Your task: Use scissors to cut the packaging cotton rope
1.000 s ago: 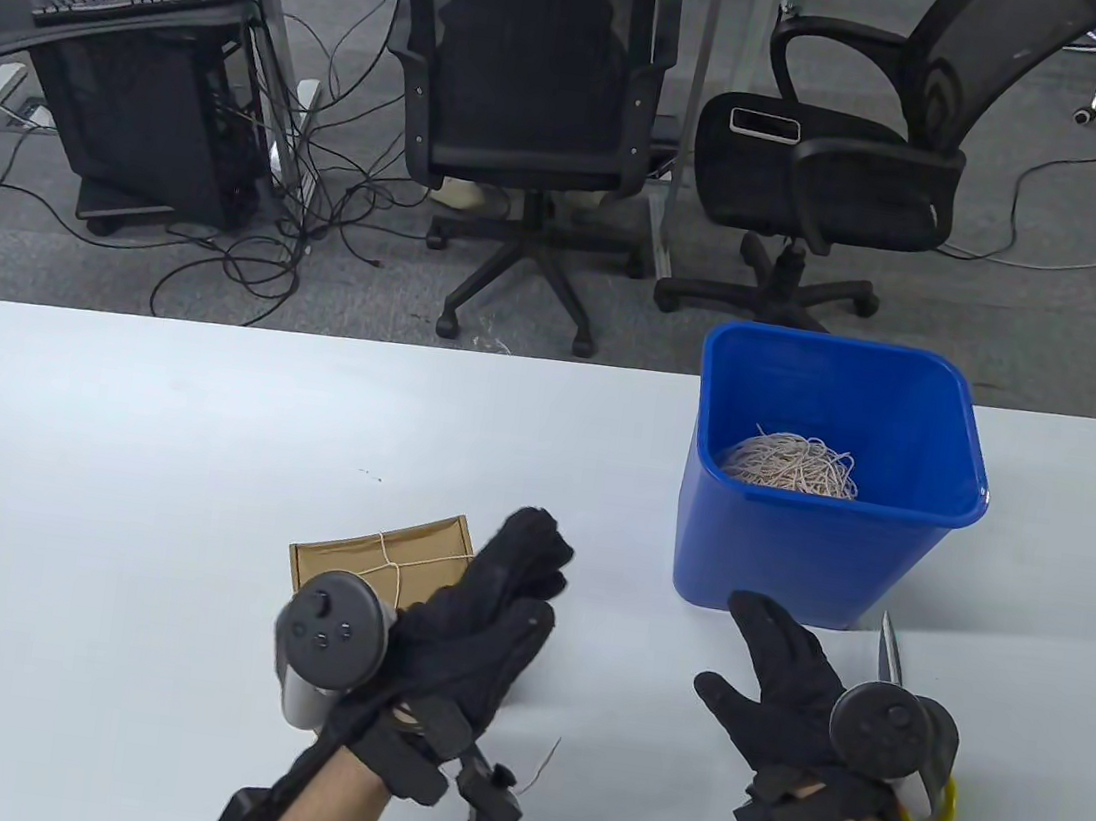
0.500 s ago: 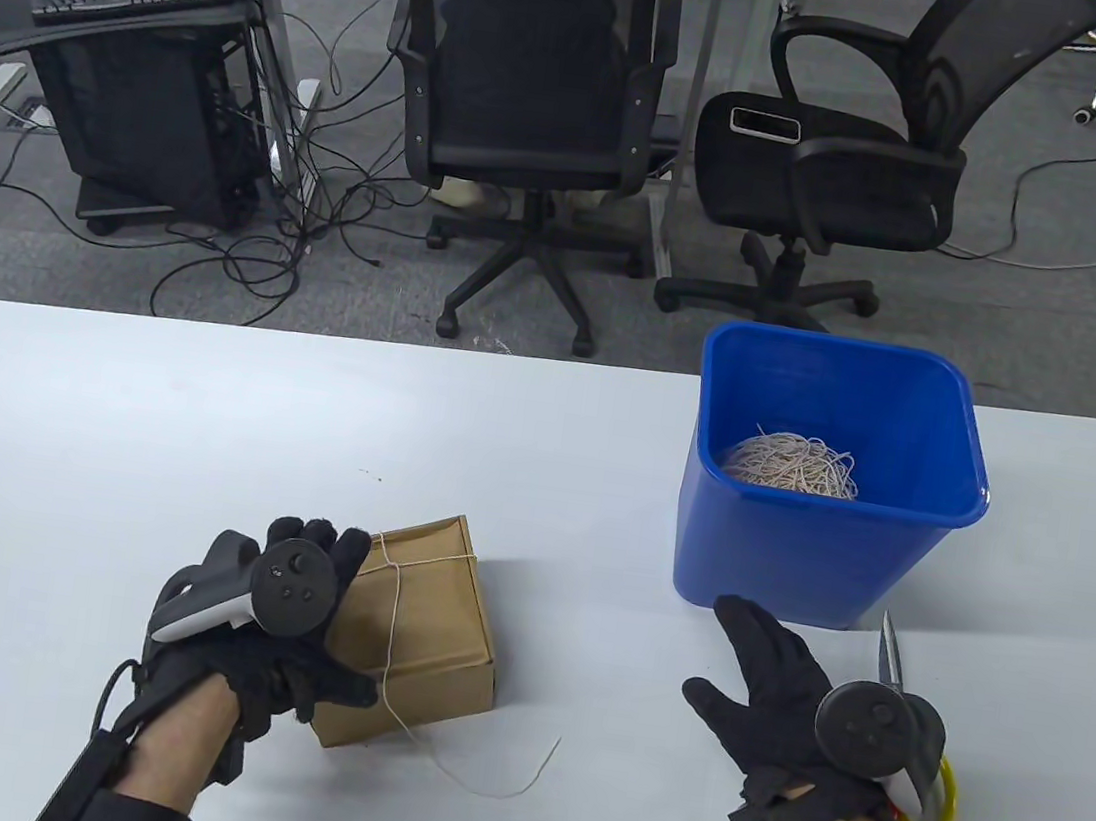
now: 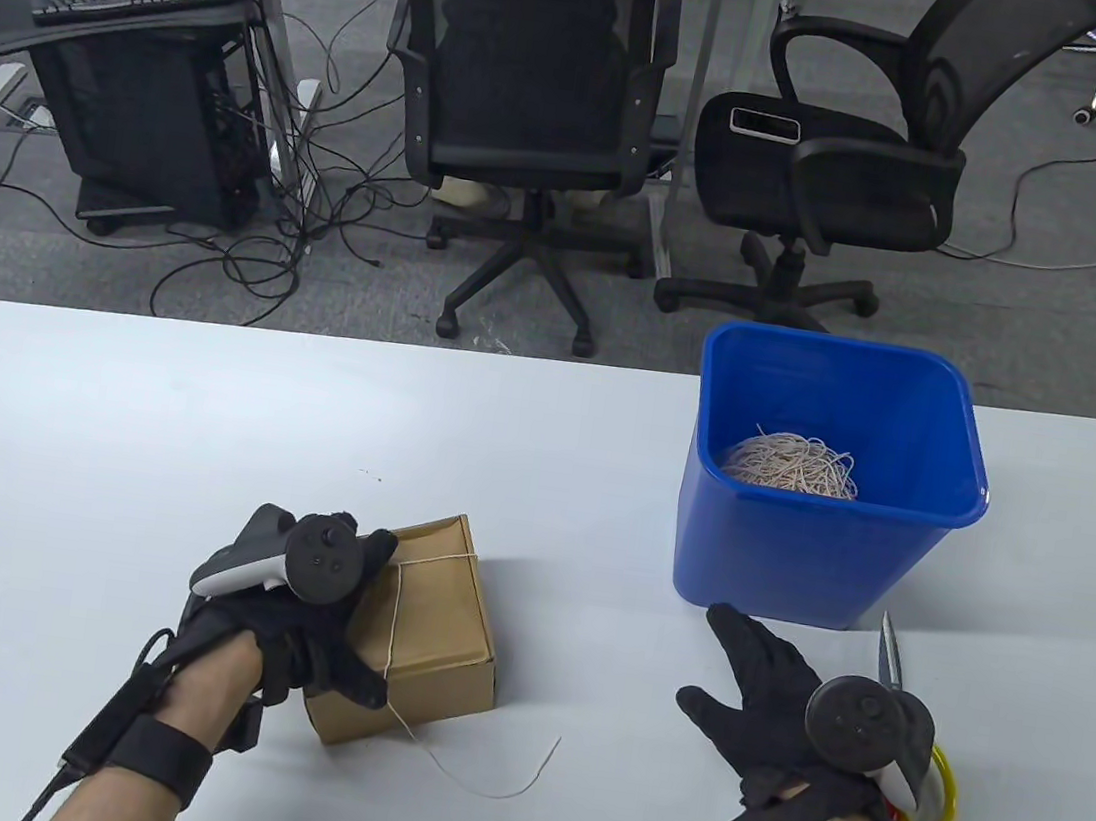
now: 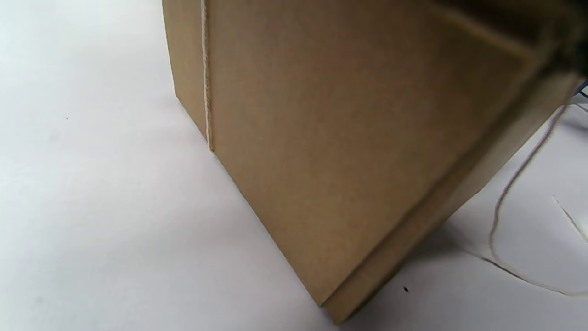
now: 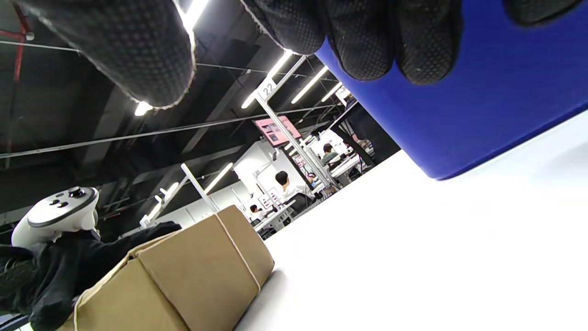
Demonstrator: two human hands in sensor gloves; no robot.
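Left hand (image 3: pixel 297 630) grips rope-tied brown cardboard box (image 3: pixel 438 633), lower centre; right hand (image 3: pixel 763 691) spread flat on white worktop (image 3: pixel 151 439), yellow-handled scissors (image 3: pixel 908 740) beside it.

Left hand (image 3: pixel 298 625) flipped palm-down, now gripping box (image 3: pixel 425 636); box turned upright.

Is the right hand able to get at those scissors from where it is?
Probably yes. The scissors lie on the table right beside the right hand, which is open and holds nothing; nothing stands between them, and the blue bin sits further back.
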